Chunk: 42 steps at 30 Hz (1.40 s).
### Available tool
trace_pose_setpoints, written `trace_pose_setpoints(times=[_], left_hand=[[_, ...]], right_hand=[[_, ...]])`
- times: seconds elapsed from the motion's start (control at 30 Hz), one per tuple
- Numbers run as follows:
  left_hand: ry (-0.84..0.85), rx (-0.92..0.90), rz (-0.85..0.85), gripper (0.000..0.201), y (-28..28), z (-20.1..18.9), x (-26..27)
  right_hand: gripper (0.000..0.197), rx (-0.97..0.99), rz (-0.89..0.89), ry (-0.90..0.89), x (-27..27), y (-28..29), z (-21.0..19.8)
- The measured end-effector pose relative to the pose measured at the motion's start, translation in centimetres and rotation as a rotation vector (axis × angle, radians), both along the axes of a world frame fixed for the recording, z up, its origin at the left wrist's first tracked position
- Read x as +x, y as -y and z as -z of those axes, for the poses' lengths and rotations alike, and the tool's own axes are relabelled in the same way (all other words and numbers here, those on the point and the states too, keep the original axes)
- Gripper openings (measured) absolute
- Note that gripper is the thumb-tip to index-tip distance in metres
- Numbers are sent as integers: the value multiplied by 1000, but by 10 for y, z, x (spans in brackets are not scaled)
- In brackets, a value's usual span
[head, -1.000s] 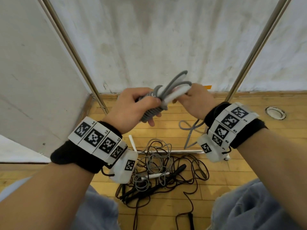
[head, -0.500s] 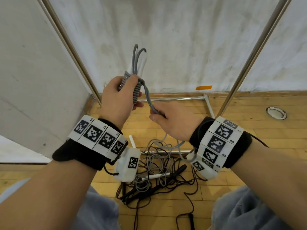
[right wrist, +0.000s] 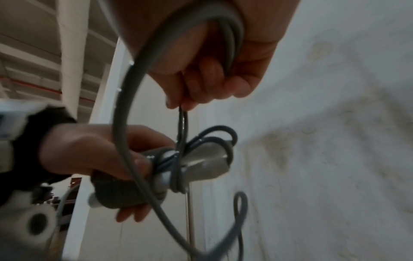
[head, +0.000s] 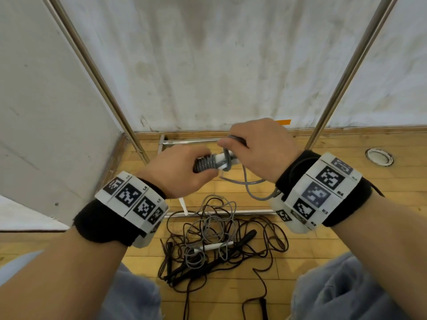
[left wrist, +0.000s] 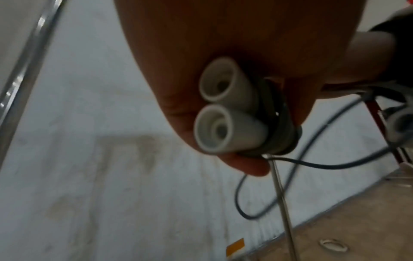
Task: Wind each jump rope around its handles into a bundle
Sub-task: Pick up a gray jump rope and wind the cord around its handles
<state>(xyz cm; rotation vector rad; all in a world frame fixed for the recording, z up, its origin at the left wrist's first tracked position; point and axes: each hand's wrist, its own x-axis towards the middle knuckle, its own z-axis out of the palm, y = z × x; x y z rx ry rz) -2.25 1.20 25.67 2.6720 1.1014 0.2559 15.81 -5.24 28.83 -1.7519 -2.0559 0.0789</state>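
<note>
1. Your left hand (head: 178,172) is closed around the two white handles (left wrist: 225,113) of the grey jump rope (head: 209,163), held side by side above the floor (head: 335,162); grey coils already wrap them.
2. Your right hand (head: 261,148) sits just beside and above the handles, thumb and fingers pinching a loop of the same rope, which runs down taut to the handles.
3. A slack length of the grey rope hangs in a curve under your right wrist.
4. On the floor between your knees lies a tangled pile of ropes (head: 221,239), dark and grey, with a white handle and black handles in it, well apart from the bundle you hold.
</note>
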Motion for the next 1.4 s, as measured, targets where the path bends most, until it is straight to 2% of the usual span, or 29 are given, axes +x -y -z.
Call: trace_pose_setpoints(times=[0.1, 0.27, 0.33, 0.43, 0.5, 0.57, 0.77, 0.87, 0.93, 1.07, 1.17, 1.27, 1.4], left_hand=[[-6, 17, 0, 31, 1, 2, 4], [-87, -25, 10, 22, 5, 2, 8], [-75, -10, 58, 31, 12, 1, 13], [-18, 50, 50, 58, 16, -1, 17], [37, 46, 16, 62, 16, -3, 16], [104, -16, 4, 56, 16, -6, 15], [412, -296, 19, 34, 21, -16, 13], [644, -513, -17, 22, 27, -23, 14], [770, -561, -50, 13, 28, -25, 15], [859, -571, -127, 23, 25, -25, 15], [837, -542, -159, 51, 27, -22, 17], [822, -534, -185, 42, 26, -22, 19], [847, -570, -195, 48, 25, -25, 19]], right_hand=[[33, -41, -44, -118, 6, 0, 0], [38, -107, -171, -97, -9, 3, 8], [34, -90, -164, -114, -6, 0, 8], [35, -61, -121, -185, 2, -4, 8], [39, -58, -95, -210, 6, -7, 8], [42, -80, -63, -286, 11, -10, 7], [42, -256, -55, -719, 22, -13, 0], [38, -312, -52, -822, 18, -13, 1], [40, -303, -10, -859, 13, -13, 6], [40, -207, 50, -802, -3, -12, 22], [36, -143, 16, -704, -12, -10, 31], [31, -143, 2, -683, -15, -10, 36], [36, -112, 6, -665, -15, -11, 37]])
